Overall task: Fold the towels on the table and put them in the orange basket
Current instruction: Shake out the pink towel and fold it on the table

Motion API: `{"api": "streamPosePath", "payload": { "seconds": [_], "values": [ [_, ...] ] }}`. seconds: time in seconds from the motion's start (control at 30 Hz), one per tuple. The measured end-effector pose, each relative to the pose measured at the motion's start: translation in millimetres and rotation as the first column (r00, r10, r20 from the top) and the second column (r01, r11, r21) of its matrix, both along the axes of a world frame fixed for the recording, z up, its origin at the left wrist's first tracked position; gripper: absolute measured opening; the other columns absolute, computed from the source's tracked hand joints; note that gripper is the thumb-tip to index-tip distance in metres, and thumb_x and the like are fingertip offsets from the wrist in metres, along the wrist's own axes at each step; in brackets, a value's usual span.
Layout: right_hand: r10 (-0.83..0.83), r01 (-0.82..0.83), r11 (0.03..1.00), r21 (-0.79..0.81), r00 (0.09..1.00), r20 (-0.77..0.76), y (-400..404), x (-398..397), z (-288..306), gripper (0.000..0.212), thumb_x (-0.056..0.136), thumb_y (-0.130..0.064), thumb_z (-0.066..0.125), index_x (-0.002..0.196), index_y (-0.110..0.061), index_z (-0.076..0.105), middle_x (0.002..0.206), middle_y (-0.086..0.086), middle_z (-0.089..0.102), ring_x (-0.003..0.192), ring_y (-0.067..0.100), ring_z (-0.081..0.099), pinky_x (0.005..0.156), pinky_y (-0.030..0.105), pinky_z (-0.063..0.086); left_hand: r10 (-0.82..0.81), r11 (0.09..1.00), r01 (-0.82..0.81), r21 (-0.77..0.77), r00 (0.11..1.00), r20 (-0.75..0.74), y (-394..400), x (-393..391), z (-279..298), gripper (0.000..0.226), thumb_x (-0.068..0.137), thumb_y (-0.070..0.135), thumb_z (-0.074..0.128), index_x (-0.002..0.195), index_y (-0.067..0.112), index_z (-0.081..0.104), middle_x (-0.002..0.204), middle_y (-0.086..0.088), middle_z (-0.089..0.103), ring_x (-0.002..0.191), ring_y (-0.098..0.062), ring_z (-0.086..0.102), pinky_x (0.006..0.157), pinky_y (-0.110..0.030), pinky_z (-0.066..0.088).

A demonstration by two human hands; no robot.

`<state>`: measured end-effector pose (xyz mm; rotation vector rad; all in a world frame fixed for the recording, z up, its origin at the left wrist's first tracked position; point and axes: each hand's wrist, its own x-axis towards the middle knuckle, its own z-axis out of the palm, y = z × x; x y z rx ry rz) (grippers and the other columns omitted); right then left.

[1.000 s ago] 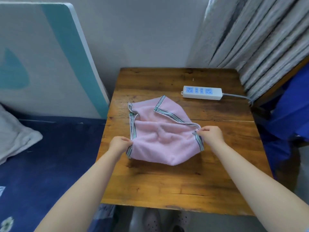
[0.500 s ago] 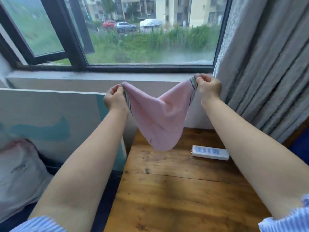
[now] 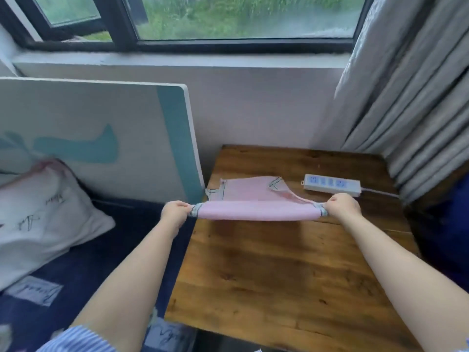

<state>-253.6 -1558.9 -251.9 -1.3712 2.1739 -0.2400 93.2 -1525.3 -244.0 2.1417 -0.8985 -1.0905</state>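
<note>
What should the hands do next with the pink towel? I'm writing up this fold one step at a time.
Probably lower the stretched near edge onto the wooden table and lay it flat. The left hand and right hand each pinch an end of the pink towel, pulled taut, while its far part seems to rest near the power strip.

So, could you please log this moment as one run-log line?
stage: folding | pink towel: stretched, far edge on table | left hand, right hand: gripping ends | basket: unseen
</note>
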Motion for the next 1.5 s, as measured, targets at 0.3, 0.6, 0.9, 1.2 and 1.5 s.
{"api": "streamPosePath", "payload": {
  "seconds": [0.3,0.6,0.9,1.2,1.5],
  "values": [
    [0.439,-0.289,0.697,0.656,0.896,-0.071,99,11,-86,0.021,0.08,-0.005,0.049,0.089,-0.004,0.068,0.076,0.003,0.073,0.074,0.016,0.056,0.052,0.02,0.04,-0.776,0.405,0.5,0.765,0.63,-0.001,73,-8,-78,0.026,0.092,0.002,0.035,0.068,0.006,0.045,0.062,-0.007,0.046,0.045,-0.012,0.041,0.039,-0.018,0.032],
    [0.453,-0.246,0.616,0.748,0.888,-0.081,143,13,-124,0.009,0.077,-0.01,0.055,0.085,-0.012,0.059,0.102,0.007,0.064,0.084,0.019,0.056,0.073,0.022,0.042,-0.779,0.252,0.516,0.819,0.61,-0.145,108,-1,-119,0.027,0.091,0.0,0.04,0.116,-0.001,0.051,0.109,-0.02,0.058,0.081,-0.022,0.061,0.076,-0.028,0.043],
    [0.426,-0.352,0.893,0.28,0.861,-0.277,77,43,-115,0.026,0.086,-0.029,0.049,0.102,-0.011,0.059,0.104,0.009,0.064,0.096,0.028,0.058,0.075,0.034,0.047,-0.776,0.572,0.498,0.651,0.587,0.233,38,-20,-126,0.016,0.089,0.01,0.04,0.097,0.005,0.053,0.079,-0.005,0.05,0.078,-0.026,0.05,0.053,-0.026,0.033],
    [0.438,-0.441,0.897,0.024,0.88,-0.185,-10,70,-138,0.044,0.087,-0.036,0.053,0.125,-0.015,0.046,0.118,0.01,0.055,0.114,0.029,0.046,0.088,0.037,0.038,-0.582,0.802,0.416,0.429,0.706,0.403,-67,-62,-126,0.038,0.09,0.02,0.045,0.124,0.003,0.044,0.125,-0.017,0.052,0.114,-0.034,0.05,0.084,-0.036,0.044],
    [0.483,-0.495,0.869,-0.005,0.849,-0.212,-56,68,-168,0.032,0.085,-0.041,0.053,0.102,-0.014,0.06,0.109,0.009,0.056,0.107,0.026,0.047,0.082,0.033,0.031,-0.407,0.913,0.355,0.202,0.755,0.514,-114,-68,-156,0.037,0.093,0.019,0.047,0.127,0.006,0.043,0.124,-0.016,0.055,0.114,-0.034,0.05,0.088,-0.04,0.043]
  ]
}}
